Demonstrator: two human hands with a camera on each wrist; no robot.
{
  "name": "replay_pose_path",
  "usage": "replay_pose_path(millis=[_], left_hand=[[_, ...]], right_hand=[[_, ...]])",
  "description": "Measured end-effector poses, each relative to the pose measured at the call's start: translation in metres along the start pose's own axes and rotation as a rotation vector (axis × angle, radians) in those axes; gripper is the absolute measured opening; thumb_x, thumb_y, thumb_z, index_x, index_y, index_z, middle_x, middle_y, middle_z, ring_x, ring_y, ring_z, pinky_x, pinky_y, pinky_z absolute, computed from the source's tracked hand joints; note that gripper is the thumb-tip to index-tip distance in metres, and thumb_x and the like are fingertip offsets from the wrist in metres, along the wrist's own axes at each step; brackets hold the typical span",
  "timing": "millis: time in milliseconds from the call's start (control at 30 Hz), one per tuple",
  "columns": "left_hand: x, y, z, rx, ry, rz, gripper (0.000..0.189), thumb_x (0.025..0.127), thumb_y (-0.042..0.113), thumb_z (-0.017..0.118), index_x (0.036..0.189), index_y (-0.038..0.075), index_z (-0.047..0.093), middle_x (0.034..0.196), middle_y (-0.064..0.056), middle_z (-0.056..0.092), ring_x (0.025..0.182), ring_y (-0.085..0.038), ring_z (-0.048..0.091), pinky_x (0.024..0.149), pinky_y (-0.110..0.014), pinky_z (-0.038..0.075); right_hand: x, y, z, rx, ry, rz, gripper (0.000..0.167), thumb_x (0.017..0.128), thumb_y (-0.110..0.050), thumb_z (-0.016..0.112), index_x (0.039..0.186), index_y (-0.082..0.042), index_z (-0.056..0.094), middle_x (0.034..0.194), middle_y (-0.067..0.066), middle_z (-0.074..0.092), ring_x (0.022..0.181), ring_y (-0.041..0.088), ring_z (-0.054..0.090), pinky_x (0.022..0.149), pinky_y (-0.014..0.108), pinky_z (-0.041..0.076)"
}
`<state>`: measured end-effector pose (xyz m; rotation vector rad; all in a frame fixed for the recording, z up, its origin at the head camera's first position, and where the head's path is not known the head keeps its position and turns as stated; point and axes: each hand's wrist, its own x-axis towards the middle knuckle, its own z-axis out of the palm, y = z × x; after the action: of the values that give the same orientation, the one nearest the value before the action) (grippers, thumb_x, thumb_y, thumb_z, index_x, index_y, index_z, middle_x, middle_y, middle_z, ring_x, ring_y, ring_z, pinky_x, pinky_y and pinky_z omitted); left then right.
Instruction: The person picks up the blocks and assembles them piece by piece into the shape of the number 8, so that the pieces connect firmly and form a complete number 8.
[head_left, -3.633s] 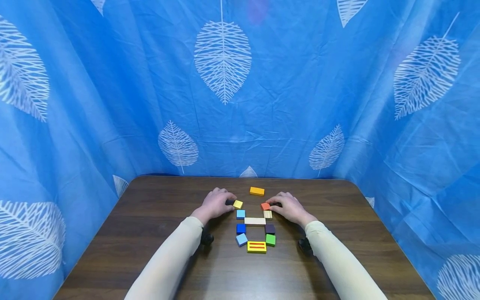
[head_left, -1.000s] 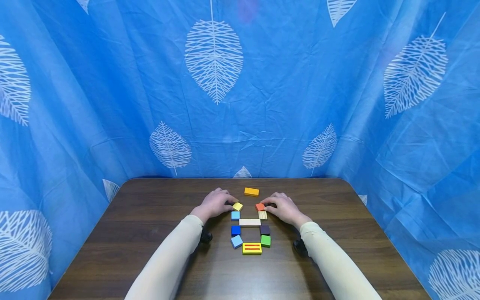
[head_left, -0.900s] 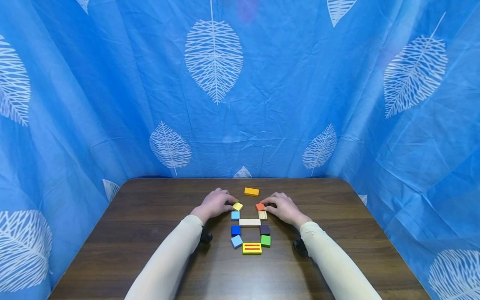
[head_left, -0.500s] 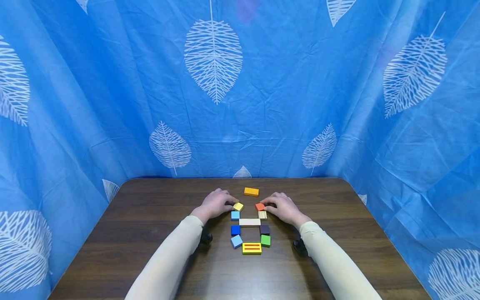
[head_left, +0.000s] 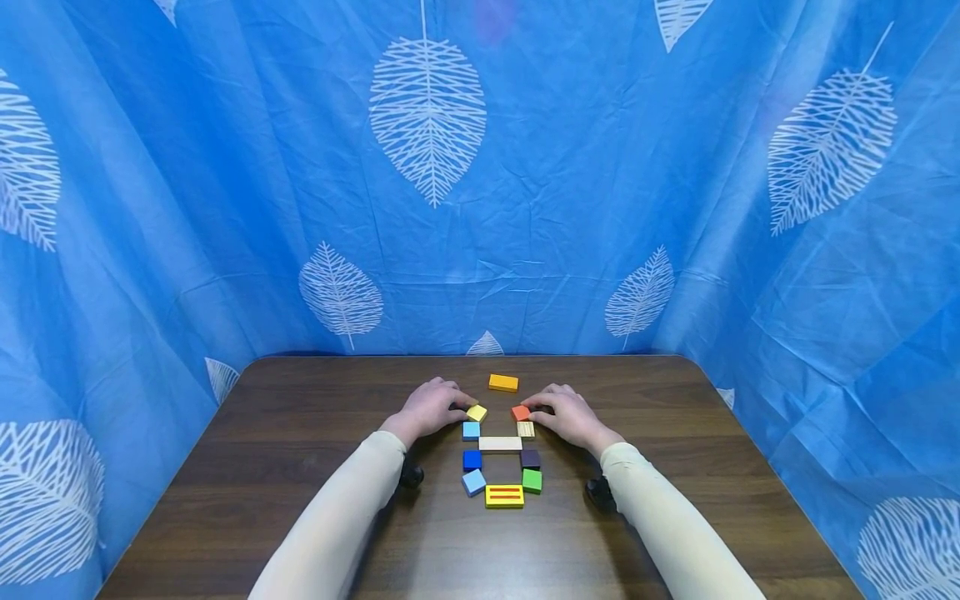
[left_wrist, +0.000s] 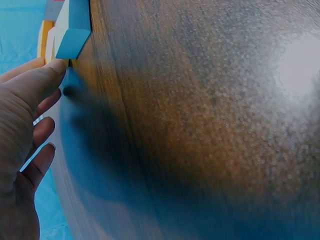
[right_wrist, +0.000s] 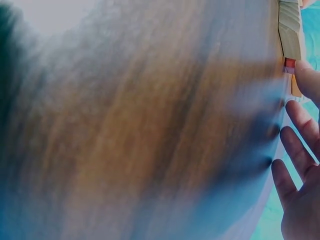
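In the head view, my left hand pinches a small yellow block between thumb and forefinger at the upper left of a block figure. The yellow block stands turned at a slant, just beyond a light blue block. Across from it, my right hand has thumb and forefinger at an orange-red block, beyond a striped plain-wood block. In the right wrist view the thumb lies against the red block, while the other fingers are spread. An orange oblong block lies farther back, between the hands.
Nearer me lie a pale wooden bar, a dark blue block, a dark purple block, a tilted light blue block, a green block and a yellow block with red stripes. A blue leaf-print cloth hangs behind the brown table.
Since the oldest frame, my left hand has moved the yellow block slightly right and turned it, relative to the light blue block. The head view has shifted a little. Over the last second, almost nothing moves.
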<state>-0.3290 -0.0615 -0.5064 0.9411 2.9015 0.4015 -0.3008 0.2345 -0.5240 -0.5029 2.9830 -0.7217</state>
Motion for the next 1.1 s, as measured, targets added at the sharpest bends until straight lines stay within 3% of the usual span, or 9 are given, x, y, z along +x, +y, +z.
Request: replay_pose_path(millis=[1100], left_hand=[[-0.0024,-0.0009,0.0028,-0.019,-0.006,-0.014,0.032,0.099,0.030,0.070,0.130,0.029,0.073,0.111,0.005,0.069,0.098,-0.016,0.053,0.086,-0.033,0.047]], right_hand=[[-0.0034,-0.0037,-0.0025,0.022,0.001,0.002,0.027,0.098,-0.031,0.071,0.124,-0.027,0.075,0.109,-0.009,0.062,0.111,0.021,0.052,0.099,0.048,0.039]])
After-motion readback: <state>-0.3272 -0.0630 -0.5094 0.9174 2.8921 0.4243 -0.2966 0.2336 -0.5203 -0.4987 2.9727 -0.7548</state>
